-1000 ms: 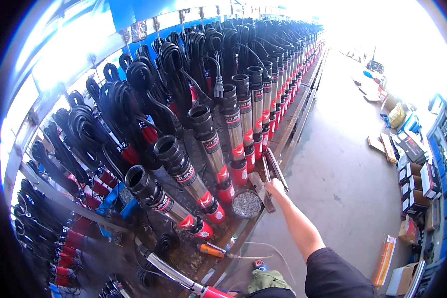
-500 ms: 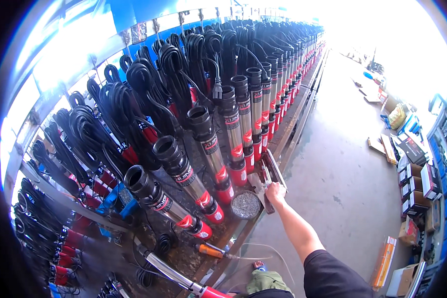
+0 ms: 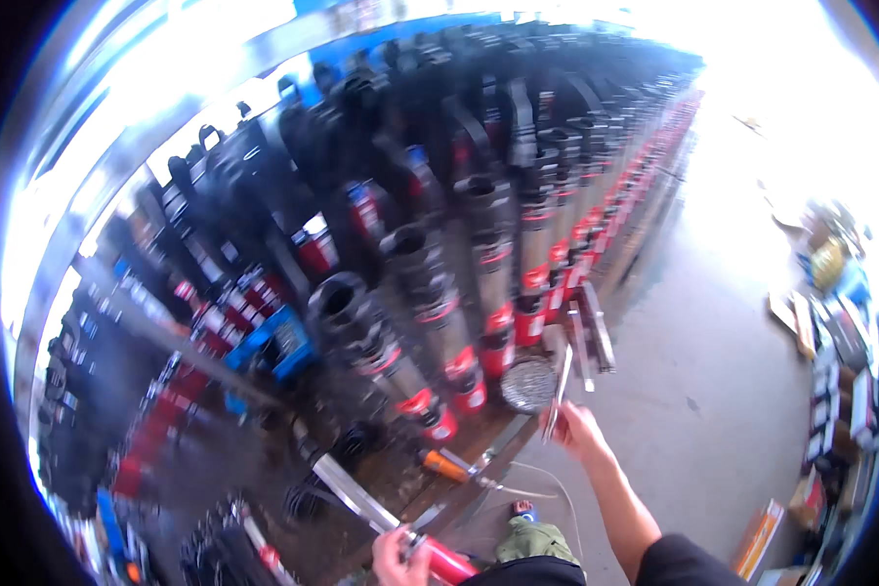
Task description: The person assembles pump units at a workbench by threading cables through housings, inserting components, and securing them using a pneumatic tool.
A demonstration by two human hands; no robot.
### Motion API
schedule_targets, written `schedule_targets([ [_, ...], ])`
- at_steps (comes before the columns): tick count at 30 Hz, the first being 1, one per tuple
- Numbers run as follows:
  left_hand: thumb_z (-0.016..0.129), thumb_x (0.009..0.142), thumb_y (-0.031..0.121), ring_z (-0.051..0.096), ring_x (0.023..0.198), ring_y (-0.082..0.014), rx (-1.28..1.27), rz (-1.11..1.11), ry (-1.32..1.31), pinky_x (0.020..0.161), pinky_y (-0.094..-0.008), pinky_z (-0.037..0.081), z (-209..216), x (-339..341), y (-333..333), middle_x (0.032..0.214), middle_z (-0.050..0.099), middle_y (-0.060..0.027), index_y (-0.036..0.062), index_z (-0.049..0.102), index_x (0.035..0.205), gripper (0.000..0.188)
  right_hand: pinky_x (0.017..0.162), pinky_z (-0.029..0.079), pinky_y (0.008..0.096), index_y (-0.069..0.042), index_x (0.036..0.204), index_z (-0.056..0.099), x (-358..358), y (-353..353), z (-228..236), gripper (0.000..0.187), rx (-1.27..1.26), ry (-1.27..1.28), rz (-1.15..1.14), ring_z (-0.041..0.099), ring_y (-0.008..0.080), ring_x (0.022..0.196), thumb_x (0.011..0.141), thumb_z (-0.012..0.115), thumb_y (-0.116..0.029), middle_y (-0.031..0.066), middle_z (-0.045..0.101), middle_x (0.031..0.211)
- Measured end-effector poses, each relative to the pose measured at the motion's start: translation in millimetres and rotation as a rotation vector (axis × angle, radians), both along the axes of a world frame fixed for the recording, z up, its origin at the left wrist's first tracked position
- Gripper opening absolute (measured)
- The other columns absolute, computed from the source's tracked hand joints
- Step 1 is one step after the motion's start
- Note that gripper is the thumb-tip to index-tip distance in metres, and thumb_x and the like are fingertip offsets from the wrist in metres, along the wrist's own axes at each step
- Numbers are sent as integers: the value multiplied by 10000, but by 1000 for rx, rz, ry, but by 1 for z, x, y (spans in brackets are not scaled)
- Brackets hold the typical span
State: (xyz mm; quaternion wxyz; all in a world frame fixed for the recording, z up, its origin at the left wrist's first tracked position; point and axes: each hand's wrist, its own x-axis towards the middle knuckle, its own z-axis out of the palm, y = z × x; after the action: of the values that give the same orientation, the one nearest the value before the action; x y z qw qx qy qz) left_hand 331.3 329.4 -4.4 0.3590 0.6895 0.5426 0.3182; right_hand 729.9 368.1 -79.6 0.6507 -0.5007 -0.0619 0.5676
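Observation:
My right hand is closed round the near end of a slim silver metal tool; blur hides its exact kind. Just left of that tool sits a round dish filled with small metallic pieces. My left hand curls over a submersible pump lying slantwise on the bench, close to where its steel tube meets the red end. An orange-handled air tool lies between my hands, a thin hose running from it. Other long metal pieces rest beyond my right hand, by the bench edge.
Rows of upright pumps with black cable coils fill the bench ahead. A blue bin stands at left among more pumps. Grey floor runs along the right, with boxes at the far side. A metal rail crosses at left.
My right hand has drawn back toward me, now with the slim tool lifted out from beside the other metal pieces. My left hand has come into view on the lying pump. The view has shifted.

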Motion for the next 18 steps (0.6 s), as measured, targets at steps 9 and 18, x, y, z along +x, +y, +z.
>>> schedule_targets([
  [9,838,723,112,626,1110,-331,469,-313,-35,920,-415,523,69,55,35,1224,647,-103,116,714,1118,413,503,338,220,-105,871,612,-188,-54,86,248,-162,828,441,497,90,590,950,635,-339,-15,590,742],
  [18,682,923,13,726,920,-231,-129,6,-551,815,-328,583,83,27,34,1003,729,-186,-12,515,1008,189,616,473,274,1,926,663,-188,-25,133,441,113,-536,770,590,107,637,1048,457,-369,42,636,712],
])
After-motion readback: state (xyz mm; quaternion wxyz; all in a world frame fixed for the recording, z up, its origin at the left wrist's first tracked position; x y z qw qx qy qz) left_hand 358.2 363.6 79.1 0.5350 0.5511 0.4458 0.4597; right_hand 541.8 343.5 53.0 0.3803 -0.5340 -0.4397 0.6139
